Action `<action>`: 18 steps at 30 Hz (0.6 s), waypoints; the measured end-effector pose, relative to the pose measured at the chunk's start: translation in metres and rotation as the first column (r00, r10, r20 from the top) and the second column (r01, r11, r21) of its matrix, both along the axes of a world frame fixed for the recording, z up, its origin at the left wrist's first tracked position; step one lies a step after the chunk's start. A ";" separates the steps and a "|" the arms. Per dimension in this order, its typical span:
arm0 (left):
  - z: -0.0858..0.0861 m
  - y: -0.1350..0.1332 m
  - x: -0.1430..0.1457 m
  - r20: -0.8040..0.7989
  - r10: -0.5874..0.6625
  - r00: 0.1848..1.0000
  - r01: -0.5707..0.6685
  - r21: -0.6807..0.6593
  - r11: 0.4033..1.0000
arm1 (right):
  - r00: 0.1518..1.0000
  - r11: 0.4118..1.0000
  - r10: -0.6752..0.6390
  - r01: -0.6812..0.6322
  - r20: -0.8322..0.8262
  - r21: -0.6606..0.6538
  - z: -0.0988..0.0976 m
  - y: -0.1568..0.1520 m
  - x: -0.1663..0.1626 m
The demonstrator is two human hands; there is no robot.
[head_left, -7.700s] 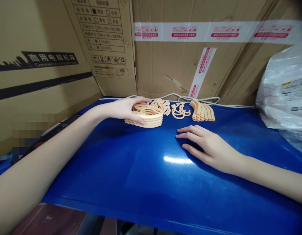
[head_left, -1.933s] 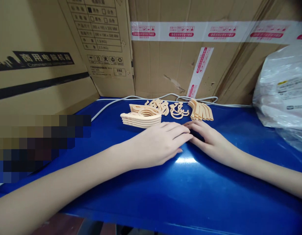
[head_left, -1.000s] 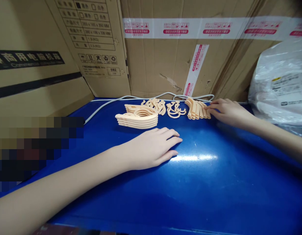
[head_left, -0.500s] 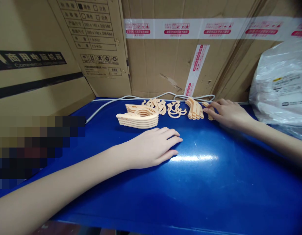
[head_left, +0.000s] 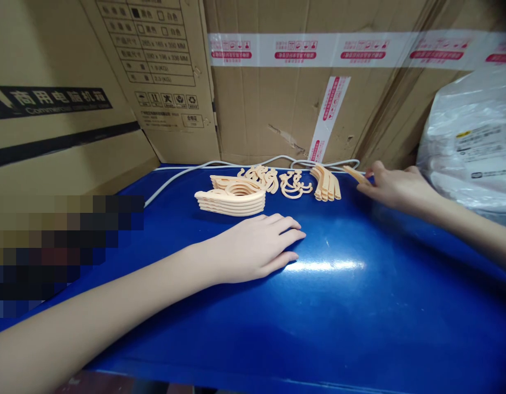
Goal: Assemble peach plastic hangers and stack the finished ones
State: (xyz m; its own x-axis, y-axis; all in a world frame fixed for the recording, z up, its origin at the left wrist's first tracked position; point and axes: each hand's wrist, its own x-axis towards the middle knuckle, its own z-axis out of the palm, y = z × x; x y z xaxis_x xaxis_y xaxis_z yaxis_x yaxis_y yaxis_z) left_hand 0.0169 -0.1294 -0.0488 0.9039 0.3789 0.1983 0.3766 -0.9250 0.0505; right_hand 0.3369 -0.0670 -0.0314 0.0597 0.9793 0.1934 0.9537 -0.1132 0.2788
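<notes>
My left hand (head_left: 257,246) rests on the blue tabletop with its fingers stretched out and nothing in them. At the back right, my right hand (head_left: 390,185) pinches a curved, cream plastic hanger arm (head_left: 357,175), raised off the table. Left of it lies a small stack of similar hanger arms (head_left: 326,183). Loose cream hooks (head_left: 294,184) are beside that stack. Further left is a heap of more small curved pieces (head_left: 261,178). Nearest my left hand sits a neat pile of larger cream hanger parts (head_left: 232,197).
Cardboard boxes (head_left: 269,104) wall off the back and left of the blue table (head_left: 318,323). A white cable (head_left: 174,178) runs along the rear edge. A clear plastic bag with a labelled package (head_left: 475,142) stands at the right.
My right hand has picked up the hanger arm from the table and moved slightly right with it. My left hand has stayed still.
</notes>
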 end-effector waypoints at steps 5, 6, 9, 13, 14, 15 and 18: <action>0.006 -0.002 0.001 0.083 -0.017 0.996 0.004 0.153 0.988 | 0.941 0.917 0.323 -0.286 -0.098 0.277 0.015 -0.018 -0.020; 0.009 -0.003 0.002 0.127 -0.011 0.992 -0.015 0.202 0.979 | 0.883 0.854 0.456 -0.399 -0.112 0.334 0.016 -0.025 -0.027; 0.020 -0.007 0.001 0.236 0.022 0.972 -0.093 0.295 0.951 | 0.648 0.650 0.752 -0.698 -0.121 0.301 0.010 -0.050 -0.050; 0.026 -0.011 0.000 0.207 0.074 0.975 -0.134 0.292 0.947 | 0.428 0.461 0.886 -0.854 -0.180 0.241 -0.001 -0.077 -0.074; 0.025 -0.011 -0.001 0.174 0.085 0.981 -0.131 0.276 0.952 | 0.405 0.444 0.893 -0.863 -0.197 0.239 -0.004 -0.081 -0.078; 0.025 -0.011 -0.001 0.139 0.095 0.986 -0.128 0.258 0.958 | 0.388 0.432 0.897 -0.870 -0.210 0.236 -0.006 -0.084 -0.080; 0.022 -0.008 -0.002 0.080 0.120 0.990 -0.134 0.203 0.970 | 0.370 0.414 0.903 -0.885 -0.218 0.213 -0.008 -0.086 -0.082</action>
State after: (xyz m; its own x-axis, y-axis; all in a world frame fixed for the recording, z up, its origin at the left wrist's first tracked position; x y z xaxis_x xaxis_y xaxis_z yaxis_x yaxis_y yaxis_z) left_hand 0.0145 -0.1370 -0.0269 0.8333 0.4339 0.3426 0.4939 -0.8627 -0.1086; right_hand 0.2552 -0.1531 -0.0397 -0.7899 0.4815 0.3798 0.5319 0.8462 0.0335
